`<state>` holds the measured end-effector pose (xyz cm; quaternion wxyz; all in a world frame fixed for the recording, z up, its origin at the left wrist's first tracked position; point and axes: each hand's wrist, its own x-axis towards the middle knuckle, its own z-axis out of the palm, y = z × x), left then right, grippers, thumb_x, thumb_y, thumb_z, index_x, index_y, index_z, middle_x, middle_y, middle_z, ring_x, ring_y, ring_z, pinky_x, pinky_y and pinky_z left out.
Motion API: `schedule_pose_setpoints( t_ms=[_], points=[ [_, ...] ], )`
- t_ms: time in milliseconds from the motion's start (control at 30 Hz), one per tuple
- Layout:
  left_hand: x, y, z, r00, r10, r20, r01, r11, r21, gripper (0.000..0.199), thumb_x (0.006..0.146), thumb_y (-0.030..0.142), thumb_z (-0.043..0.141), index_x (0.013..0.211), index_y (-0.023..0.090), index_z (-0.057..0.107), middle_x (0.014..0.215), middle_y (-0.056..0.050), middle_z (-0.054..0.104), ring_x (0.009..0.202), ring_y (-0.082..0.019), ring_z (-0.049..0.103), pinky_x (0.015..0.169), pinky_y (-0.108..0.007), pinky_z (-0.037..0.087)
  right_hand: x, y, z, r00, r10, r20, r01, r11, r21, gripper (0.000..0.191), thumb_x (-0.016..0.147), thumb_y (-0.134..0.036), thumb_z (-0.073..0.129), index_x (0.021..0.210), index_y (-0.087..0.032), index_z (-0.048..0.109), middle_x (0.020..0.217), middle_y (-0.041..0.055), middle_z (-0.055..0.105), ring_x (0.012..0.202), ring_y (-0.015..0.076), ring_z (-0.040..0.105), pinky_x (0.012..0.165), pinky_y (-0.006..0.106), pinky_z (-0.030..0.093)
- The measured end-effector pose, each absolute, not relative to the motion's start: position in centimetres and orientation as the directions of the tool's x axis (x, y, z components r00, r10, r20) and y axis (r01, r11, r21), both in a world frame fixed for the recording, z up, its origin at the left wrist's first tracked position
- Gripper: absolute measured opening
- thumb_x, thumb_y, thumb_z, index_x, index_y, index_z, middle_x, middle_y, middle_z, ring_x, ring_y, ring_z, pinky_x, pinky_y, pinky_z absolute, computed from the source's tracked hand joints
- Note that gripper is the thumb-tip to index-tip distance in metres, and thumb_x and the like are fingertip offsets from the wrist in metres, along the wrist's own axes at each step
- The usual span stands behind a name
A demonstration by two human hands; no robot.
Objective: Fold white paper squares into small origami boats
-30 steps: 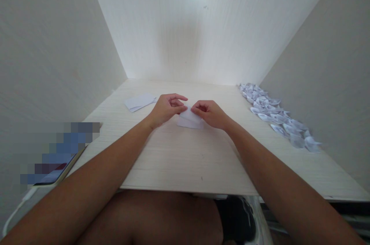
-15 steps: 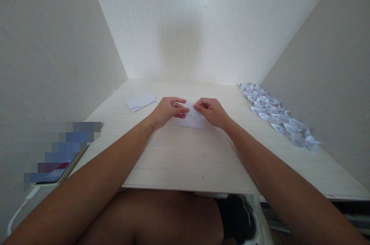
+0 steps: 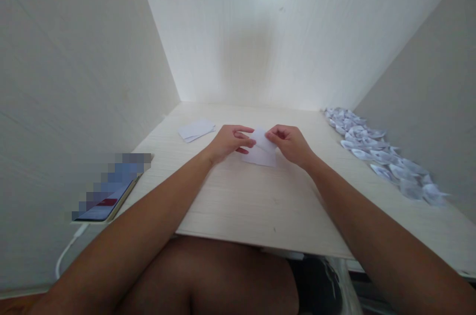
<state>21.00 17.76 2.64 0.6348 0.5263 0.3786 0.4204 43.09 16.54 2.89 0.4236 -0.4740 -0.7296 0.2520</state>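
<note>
Left hand (image 3: 228,142): half open, fingers parted, thumb tip at sheet's left side; can't tell if gripping.
Right hand (image 3: 293,144): thumb and forefinger pinch sheet's upper right edge, other fingers curled.
White sheet (image 3: 259,156): between hands, creased across, over tabletop (image 3: 230,211).
Paper stack (image 3: 196,130): flat, beyond left wrist.
Folded papers (image 3: 385,156): long heap, right side.
Phone (image 3: 111,203): left edge, cable (image 3: 66,249) attached.

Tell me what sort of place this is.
Probably a desk nook or cubicle: a pale tabletop meets a back wall between two side walls, and a phone lies at left.
</note>
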Motion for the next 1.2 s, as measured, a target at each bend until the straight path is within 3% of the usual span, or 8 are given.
schedule_pose_setpoints(
  t_ms=[367,500,633,1000,1200],
  points=[
    [21.0,18.2,2.0,0.368,0.928,-0.062,-0.164,0.130,0.978,0.058,0.056,0.015,0.100,0.107,0.004,0.073,0.079,-0.013,0.080,0.068,-0.021,0.076,0.067,-0.033,0.064,42.3,16.3,2.3,-0.152,0.910,0.387,0.471,0.411,-0.781,0.032,0.083,-0.048,0.064,0.071,-0.019,0.067,0.066,0.0018,0.062,0.063,0.0151,0.049,0.062,0.031,0.039],
    [20.9,18.1,2.0,0.375,0.926,-0.038,-0.165,0.107,0.981,0.058,0.059,0.010,0.097,0.111,0.005,0.073,0.070,-0.007,0.076,0.066,-0.021,0.075,0.060,-0.030,0.062,42.4,16.5,2.1,-0.135,0.912,0.388,0.451,0.405,-0.795,0.032,0.083,-0.049,0.064,0.070,-0.019,0.065,0.066,0.0020,0.062,0.062,0.0153,0.050,0.061,0.031,0.040],
    [20.9,18.0,2.2,0.382,0.924,-0.024,-0.159,0.092,0.983,0.062,0.062,0.009,0.095,0.119,0.006,0.071,0.067,-0.003,0.073,0.067,-0.020,0.075,0.061,-0.031,0.063,42.2,16.4,1.9,-0.122,0.910,0.396,0.434,0.408,-0.803,0.031,0.083,-0.049,0.064,0.071,-0.020,0.065,0.068,0.0027,0.063,0.064,0.0161,0.051,0.063,0.031,0.041],
    [20.9,17.9,2.3,0.404,0.914,-0.036,-0.106,0.085,0.991,0.073,0.062,0.013,0.096,0.128,0.000,0.068,0.083,-0.014,0.080,0.068,-0.020,0.076,0.061,-0.029,0.062,41.6,16.2,1.8,-0.117,0.915,0.385,0.411,0.398,-0.820,0.031,0.083,-0.049,0.065,0.073,-0.019,0.066,0.070,0.0037,0.065,0.066,0.0168,0.053,0.064,0.032,0.042],
    [20.8,17.9,2.0,0.408,0.913,-0.013,-0.084,0.052,0.995,0.081,0.060,0.014,0.097,0.134,0.002,0.067,0.075,-0.010,0.078,0.067,-0.022,0.076,0.060,-0.029,0.062,41.5,16.0,1.9,-0.108,0.914,0.390,0.393,0.400,-0.828,0.032,0.083,-0.049,0.066,0.071,-0.020,0.065,0.069,0.0024,0.063,0.065,0.0162,0.052,0.064,0.031,0.042]
  ],
)
